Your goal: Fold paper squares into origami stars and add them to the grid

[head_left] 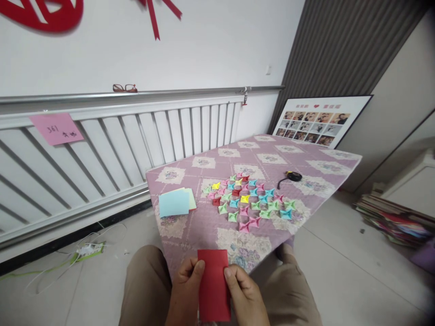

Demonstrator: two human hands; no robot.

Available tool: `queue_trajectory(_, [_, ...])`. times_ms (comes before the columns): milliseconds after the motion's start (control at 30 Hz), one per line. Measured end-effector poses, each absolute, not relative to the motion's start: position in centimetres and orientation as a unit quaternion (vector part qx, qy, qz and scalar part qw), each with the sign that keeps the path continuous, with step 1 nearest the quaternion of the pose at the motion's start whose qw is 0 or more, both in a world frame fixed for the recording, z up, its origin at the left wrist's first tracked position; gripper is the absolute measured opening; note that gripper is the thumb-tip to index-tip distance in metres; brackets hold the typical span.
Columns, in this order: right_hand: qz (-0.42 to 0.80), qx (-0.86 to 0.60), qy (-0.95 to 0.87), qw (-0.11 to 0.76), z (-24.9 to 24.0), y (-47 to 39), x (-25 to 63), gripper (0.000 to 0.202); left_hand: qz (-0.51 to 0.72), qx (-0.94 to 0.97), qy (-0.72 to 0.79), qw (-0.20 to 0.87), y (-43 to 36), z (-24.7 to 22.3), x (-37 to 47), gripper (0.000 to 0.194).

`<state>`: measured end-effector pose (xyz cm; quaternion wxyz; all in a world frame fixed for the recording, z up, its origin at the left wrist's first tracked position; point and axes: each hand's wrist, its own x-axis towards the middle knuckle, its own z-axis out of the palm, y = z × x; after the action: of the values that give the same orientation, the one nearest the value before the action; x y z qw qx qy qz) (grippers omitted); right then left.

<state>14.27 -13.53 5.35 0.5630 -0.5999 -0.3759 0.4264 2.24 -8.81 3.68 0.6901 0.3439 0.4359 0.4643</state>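
Note:
A red sheet of paper (214, 290) is held upright over the near edge of the table, between both hands. My left hand (186, 285) pinches its left edge, thumb on the front. On the opposite edge, my right hand (243, 290) grips it the same way, with the fingers curled behind. Beyond the hands, several small folded paper pieces (244, 199) in pink, green, blue, yellow and red stand in rows on the cloth. To their left lies a small stack of coloured paper sheets (174, 202), light blue on top.
A patterned tablecloth (244, 156) covers the table. A black object with a strap (294, 176) lies toward the right. Behind stand a white radiator (152, 131) and a photo board (319, 120). A power strip (89, 250) with cables is on the floor at left.

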Motion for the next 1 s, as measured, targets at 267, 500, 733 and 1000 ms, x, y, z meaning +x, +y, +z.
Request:
queue_trajectory(267, [0.426, -0.600, -0.356, 0.576, 5.1, -12.9, 14.4, 0.044, 0.448, 0.392, 0.436, 0.675, -8.9, 3.3, 1.9, 0.037])
queue_trajectory(500, [0.432, -0.605, -0.345, 0.573, 4.7, -12.4, 14.5, 0.046, 0.445, 0.364, 0.424, 0.700, -8.9, 3.2, 2.2, 0.037])
queue_trajectory(733, [0.457, -0.597, -0.342, 0.564, 4.1, -12.9, 14.2, 0.043, 0.445, 0.354, 0.448, 0.691, -8.9, 4.2, 2.1, 0.037])
queue_trajectory(1000, [0.464, -0.588, -0.365, 0.553, 3.9, -12.8, 14.4, 0.043, 0.434, 0.351, 0.456, 0.693, -8.5, 3.7, 1.8, 0.039])
